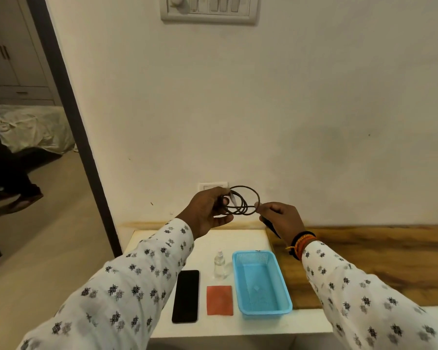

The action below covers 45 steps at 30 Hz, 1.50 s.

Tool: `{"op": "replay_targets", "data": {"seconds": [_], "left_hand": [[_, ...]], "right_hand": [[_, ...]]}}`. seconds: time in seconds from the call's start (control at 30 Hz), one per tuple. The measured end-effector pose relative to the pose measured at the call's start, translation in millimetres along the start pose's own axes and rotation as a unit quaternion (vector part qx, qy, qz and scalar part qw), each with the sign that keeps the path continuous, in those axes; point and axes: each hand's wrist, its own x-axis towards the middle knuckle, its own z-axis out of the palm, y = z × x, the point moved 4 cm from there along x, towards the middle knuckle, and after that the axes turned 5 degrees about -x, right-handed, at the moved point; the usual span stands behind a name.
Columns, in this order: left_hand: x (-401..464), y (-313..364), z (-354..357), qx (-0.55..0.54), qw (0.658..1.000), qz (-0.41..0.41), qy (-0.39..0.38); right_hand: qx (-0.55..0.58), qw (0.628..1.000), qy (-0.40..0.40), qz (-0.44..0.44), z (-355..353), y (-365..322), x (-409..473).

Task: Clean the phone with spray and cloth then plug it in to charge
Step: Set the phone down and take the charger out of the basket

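A black phone [186,296] lies flat, screen up, on the white tabletop [238,238]. To its right lies an orange cloth [219,300], and behind the cloth stands a small clear spray bottle [219,264]. Both my hands are raised above the table in front of the wall. My left hand [208,210] grips a coiled dark charging cable [243,201]. My right hand [281,217] pinches the coil's right side and also holds a dark object, mostly hidden in the palm. A white wall socket [213,186] shows just behind my left hand.
A light blue mesh basket [262,284] stands to the right of the cloth. A wooden surface [377,258] runs to the right of the white top. A switch panel [209,7] sits high on the wall. A dark door frame [68,117] and doorway lie to the left.
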Motion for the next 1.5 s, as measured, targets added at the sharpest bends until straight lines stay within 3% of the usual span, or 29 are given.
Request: {"op": "replay_targets", "data": {"seconds": [0.23, 0.4, 0.53, 0.73, 0.83, 0.97, 1.07, 1.17, 1.27, 1.33, 1.4, 1.5], "left_hand": [[5.2, -9.0, -8.5, 0.088, 0.988, 0.053, 0.114], [4.7, -1.2, -20.8, -0.049, 0.986, 0.065, 0.143], [2.7, 9.2, -32.2, -0.133, 0.971, 0.122, 0.158], [-3.3, 6.4, -25.2, -0.136, 0.977, 0.147, 0.072], [-4.1, -2.3, -16.2, -0.085, 0.987, 0.135, 0.034], [-5.9, -3.3, -9.3, -0.018, 0.990, 0.138, 0.011], [-6.6, 4.8, -19.6, 0.033, 0.977, 0.191, 0.086], [-6.5, 13.0, -38.0, 0.096, 0.943, 0.253, 0.191], [-6.0, 13.8, -52.0, 0.127, 0.922, 0.263, 0.255], [-3.5, 11.8, -59.2, 0.132, 0.922, 0.250, 0.264], [0.1, 6.3, -61.8, 0.073, 0.943, 0.207, 0.249], [1.9, -2.3, -63.2, 0.017, 0.958, 0.162, 0.235]], "right_hand": [[0.018, 0.999, 0.027, 0.031, -3.6, -1.2, 0.4], [0.019, 0.996, 0.068, 0.046, -13.4, -4.6, -0.5], [0.028, 0.993, 0.091, 0.072, -17.4, -2.7, 1.2], [0.077, 0.987, 0.046, 0.133, -5.1, 2.0, -1.6], [0.128, 0.980, -0.014, 0.152, 11.3, 0.4, -3.7], [0.192, 0.972, -0.025, 0.134, 21.3, -8.4, -2.6], [0.226, 0.967, -0.015, 0.113, 18.7, -14.5, 1.4], [0.264, 0.959, -0.006, 0.107, 16.3, -16.3, 5.5], [0.296, 0.949, 0.022, 0.109, 13.7, -13.9, 7.6], [0.307, 0.944, 0.048, 0.109, 12.6, -11.0, 8.3], [0.305, 0.944, 0.063, 0.113, 12.7, -8.0, 8.0], [0.297, 0.947, 0.046, 0.115, 16.7, -6.0, 6.3]]}}
